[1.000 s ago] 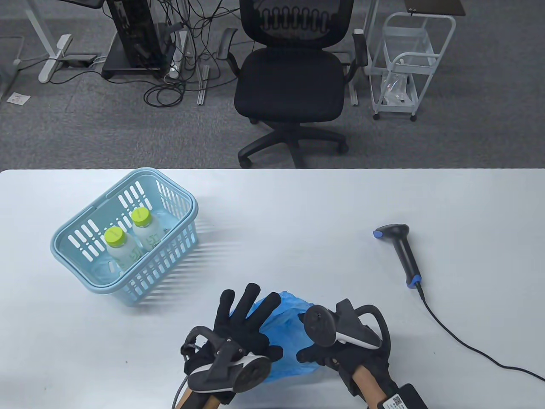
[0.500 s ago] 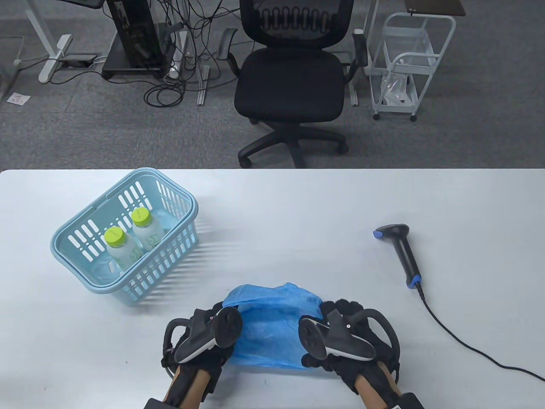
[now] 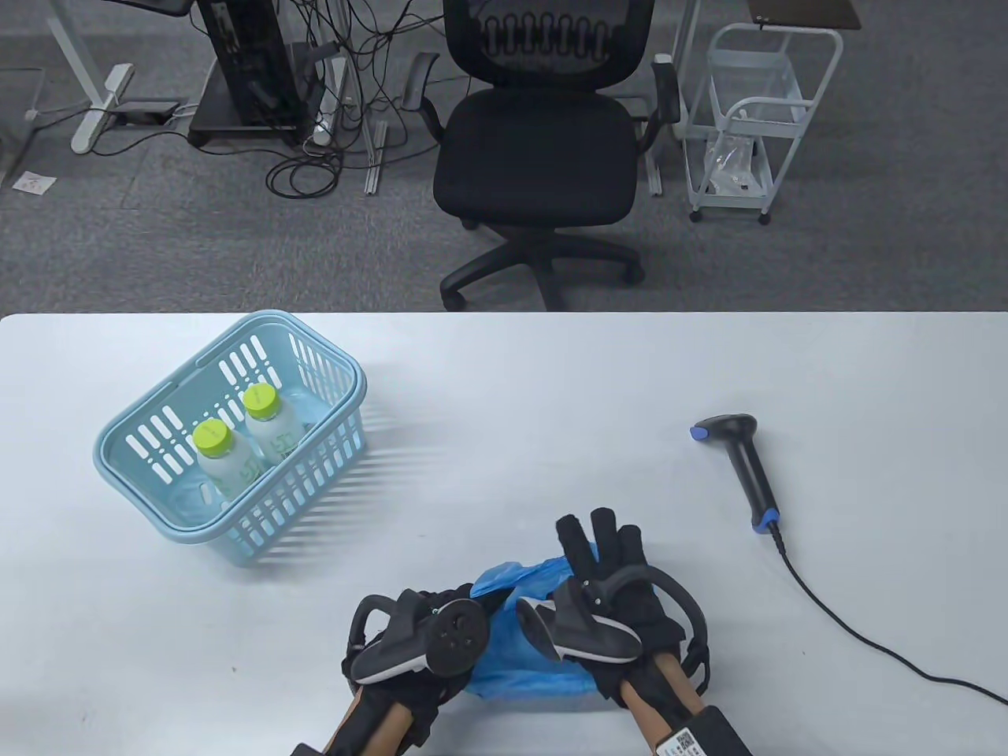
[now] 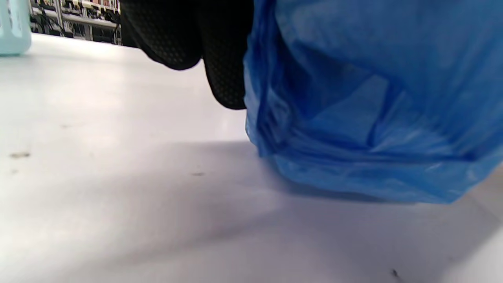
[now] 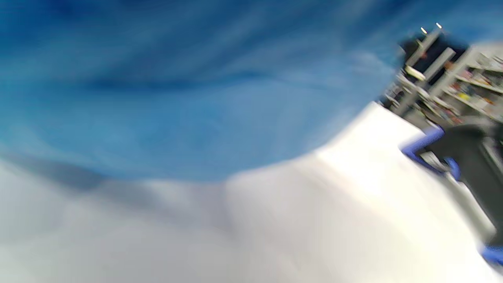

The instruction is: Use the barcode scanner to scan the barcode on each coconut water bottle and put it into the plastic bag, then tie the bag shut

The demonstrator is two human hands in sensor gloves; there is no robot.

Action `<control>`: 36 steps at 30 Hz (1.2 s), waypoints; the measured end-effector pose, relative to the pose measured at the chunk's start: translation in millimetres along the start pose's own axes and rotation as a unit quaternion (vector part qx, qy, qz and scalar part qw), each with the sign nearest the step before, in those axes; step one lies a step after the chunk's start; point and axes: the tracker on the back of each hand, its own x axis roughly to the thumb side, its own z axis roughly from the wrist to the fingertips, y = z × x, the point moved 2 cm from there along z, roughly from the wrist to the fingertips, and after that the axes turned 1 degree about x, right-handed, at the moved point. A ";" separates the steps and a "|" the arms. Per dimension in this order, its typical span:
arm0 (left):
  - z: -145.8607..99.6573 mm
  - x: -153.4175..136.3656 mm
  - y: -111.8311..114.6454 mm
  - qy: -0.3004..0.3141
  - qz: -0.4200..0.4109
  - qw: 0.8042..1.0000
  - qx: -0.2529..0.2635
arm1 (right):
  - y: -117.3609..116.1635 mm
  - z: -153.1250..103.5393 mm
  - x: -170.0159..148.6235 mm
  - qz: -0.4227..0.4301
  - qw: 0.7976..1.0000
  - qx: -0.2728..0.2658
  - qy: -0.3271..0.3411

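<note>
A crumpled blue plastic bag (image 3: pixel 512 630) lies near the table's front edge between my two hands. My left hand (image 3: pixel 453 605) is at the bag's left edge; in the left wrist view its fingers (image 4: pixel 224 78) hang curled against the bag (image 4: pixel 373 118) and seem to grip that edge. My right hand (image 3: pixel 602 543) lies over the bag's right side with its fingers straight, pointing away from me. Two coconut water bottles with lime-green caps (image 3: pixel 214 453) (image 3: pixel 268 425) stand in a light blue basket (image 3: pixel 150 512) at the left. The black barcode scanner (image 3: pixel 744 465) lies at the right, untouched.
The scanner's cable (image 3: pixel 858 630) trails toward the right front edge. Beyond the far table edge stand an office chair (image 3: pixel 539 142) and a white cart (image 3: pixel 748 118). The right wrist view is blurred, showing the bag (image 5: pixel 177 98) and the scanner (image 5: pixel 463 153).
Both hands moved closer together and bunched the bag narrower. The right hand let go of the bag's side and stretched its fingers out forward. The left hand stayed at the left edge.
</note>
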 end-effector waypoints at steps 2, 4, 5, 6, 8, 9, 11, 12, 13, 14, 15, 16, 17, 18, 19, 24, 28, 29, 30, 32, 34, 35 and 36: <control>-1.7 -7.1 -0.1 -0.020 0.026 0.999 -0.008 | -17.4 8.2 -16.3 0.009 0.998 0.050 -0.033; -2.4 -17.0 1.3 -0.069 0.074 0.994 -0.031 | -36.9 12.3 -33.2 0.042 0.992 0.103 -0.056; -2.3 -21.1 2.3 -0.083 0.102 0.990 -0.042 | -43.7 11.4 -41.3 0.092 0.987 0.120 -0.051; -1.1 -22.6 2.7 -0.087 0.099 0.990 -0.041 | -46.3 10.4 -42.8 0.131 0.984 0.118 -0.039; -0.2 -21.4 2.6 -0.089 0.091 0.991 -0.033 | -37.0 0.8 -44.2 0.119 0.987 0.102 -0.017; -0.5 -20.7 2.1 -0.085 0.090 0.992 -0.025 | -31.2 -3.3 -45.0 0.112 0.990 0.086 -0.014; -1.9 -18.6 0.3 -0.062 0.075 0.995 -0.010 | -7.2 -20.4 -47.3 0.128 0.992 0.010 0.015; -2.2 -17.5 -1.0 -0.045 0.057 0.997 0.000 | 3.2 -28.1 -47.4 0.140 0.989 -0.029 0.031; -2.9 -16.7 -2.3 -0.046 0.041 0.998 0.008 | 15.1 -37.0 -47.5 0.149 0.986 -0.069 0.042; -3.5 -14.8 -4.2 -0.039 0.025 0.999 0.017 | 25.7 -45.6 -45.7 0.152 0.983 -0.096 0.046; -4.0 -12.6 -6.3 -0.023 0.005 0.999 0.027 | 33.8 -52.2 -40.0 0.141 0.981 -0.121 0.053; -4.3 -10.9 -7.1 -0.011 -0.016 0.999 0.032 | 36.9 -53.2 -33.9 0.131 0.980 -0.135 0.061; -4.9 -8.0 -7.4 0.010 -0.052 0.998 0.036 | 37.0 -49.3 -24.0 0.112 0.982 -0.134 0.069; -5.1 -5.9 -7.3 0.024 -0.075 0.996 0.036 | 32.7 -41.9 -15.7 0.092 0.987 -0.109 0.070; -5.9 -3.0 -7.2 0.040 -0.100 0.994 0.033 | 27.4 -34.0 -9.9 0.076 0.991 -0.085 0.071; -9.3 -0.9 -4.9 0.054 -0.110 0.992 0.016 | -13.0 9.2 -10.9 0.067 0.996 0.043 0.027; -11.0 -11.9 -4.8 -0.018 -0.062 0.998 0.006 | -41.3 17.7 -27.1 0.079 0.989 0.123 0.003; -10.6 -15.2 -2.8 -0.050 -0.022 0.999 -0.003 | -42.5 16.5 -29.9 0.094 0.989 0.116 0.006; -9.8 -17.0 -0.4 -0.064 0.013 0.998 -0.015 | -43.2 16.4 -30.2 0.108 0.988 0.107 0.009; -10.7 -18.0 0.6 -0.071 0.056 0.995 -0.047 | -42.6 14.8 -26.5 0.084 0.990 0.112 0.017; -18.4 -13.8 -13.8 -0.039 0.040 0.998 -0.023 | -40.5 14.4 -23.6 0.079 0.991 0.104 0.025; -24.9 -8.8 -25.5 -0.017 0.019 1.000 0.014 | -39.6 14.6 -21.9 0.080 0.991 0.103 0.029; -32.0 -1.3 -39.0 0.014 -0.012 0.998 0.063 | -38.9 14.7 -20.4 0.080 0.991 0.101 0.031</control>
